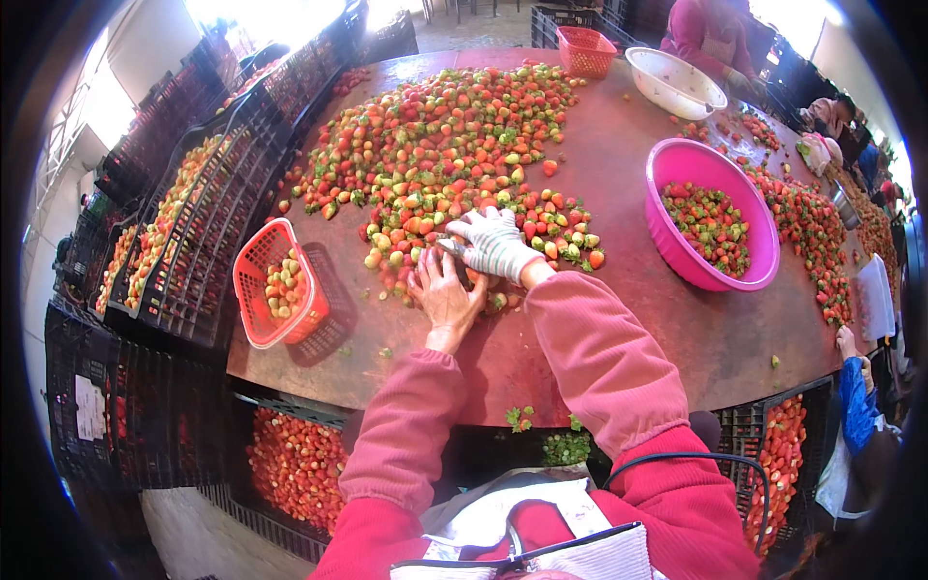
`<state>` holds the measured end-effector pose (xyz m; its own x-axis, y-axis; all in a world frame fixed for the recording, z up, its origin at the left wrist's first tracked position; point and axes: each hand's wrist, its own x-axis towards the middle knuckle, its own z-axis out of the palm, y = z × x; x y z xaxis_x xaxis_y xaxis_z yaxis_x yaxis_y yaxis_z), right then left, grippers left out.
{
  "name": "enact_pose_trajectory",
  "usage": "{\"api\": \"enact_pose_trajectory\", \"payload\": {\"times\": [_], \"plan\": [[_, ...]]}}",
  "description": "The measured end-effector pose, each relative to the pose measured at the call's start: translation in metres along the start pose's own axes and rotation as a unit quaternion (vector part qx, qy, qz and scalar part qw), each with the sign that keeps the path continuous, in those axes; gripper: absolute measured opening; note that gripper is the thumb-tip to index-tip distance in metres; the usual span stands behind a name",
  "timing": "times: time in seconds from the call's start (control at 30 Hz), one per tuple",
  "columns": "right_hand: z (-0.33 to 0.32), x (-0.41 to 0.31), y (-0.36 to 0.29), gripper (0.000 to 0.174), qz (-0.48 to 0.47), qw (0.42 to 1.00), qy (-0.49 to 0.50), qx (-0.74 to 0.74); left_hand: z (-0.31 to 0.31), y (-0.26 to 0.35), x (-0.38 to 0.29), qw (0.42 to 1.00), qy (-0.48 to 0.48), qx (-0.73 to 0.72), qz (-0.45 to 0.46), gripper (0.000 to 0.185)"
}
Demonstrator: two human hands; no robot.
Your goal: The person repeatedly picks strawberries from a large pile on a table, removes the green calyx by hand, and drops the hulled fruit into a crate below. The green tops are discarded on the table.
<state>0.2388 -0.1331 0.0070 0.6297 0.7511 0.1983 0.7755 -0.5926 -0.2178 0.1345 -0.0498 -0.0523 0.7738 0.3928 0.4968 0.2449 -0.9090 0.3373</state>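
A large heap of strawberries (pixel 435 145), red to pale green and many with leafy caps, lies on the reddish table (pixel 609 239). At its near edge my bare left hand (pixel 447 296) rests palm down on several berries, fingers a little apart. My right hand (pixel 496 243), in a striped white knit glove, reaches over the berries just beside it. A small knife (pixel 451 247) juts from the gloved hand, its short metal blade pointing left near my left fingertips. The glove hides the handle. Whether berries are under the left palm is hidden.
Left stands a red plastic basket (pixel 250 319) holding pale trimmed strawberries; right, a pink tub (pixel 656 217) of capped ones. Black crates (pixel 217 290) are stacked at left. A white basin (pixel 674 90) and another red basket (pixel 586 54) stand far back. Other people work at right.
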Motion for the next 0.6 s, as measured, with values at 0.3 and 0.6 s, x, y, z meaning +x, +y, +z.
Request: {"api": "enact_pose_trajectory", "payload": {"times": [0.3,0.6], "plan": [[0.007,-0.055,-0.005,0.056,-0.020,0.998,0.057,-0.002,-0.015,0.022,-0.055,0.998,0.054,-0.013,0.013,0.068],[0.003,-0.118,0.003,0.050,-0.022,0.993,0.098,0.066,-0.040,0.035,-0.096,0.998,0.007,-0.032,0.053,0.060]]}}
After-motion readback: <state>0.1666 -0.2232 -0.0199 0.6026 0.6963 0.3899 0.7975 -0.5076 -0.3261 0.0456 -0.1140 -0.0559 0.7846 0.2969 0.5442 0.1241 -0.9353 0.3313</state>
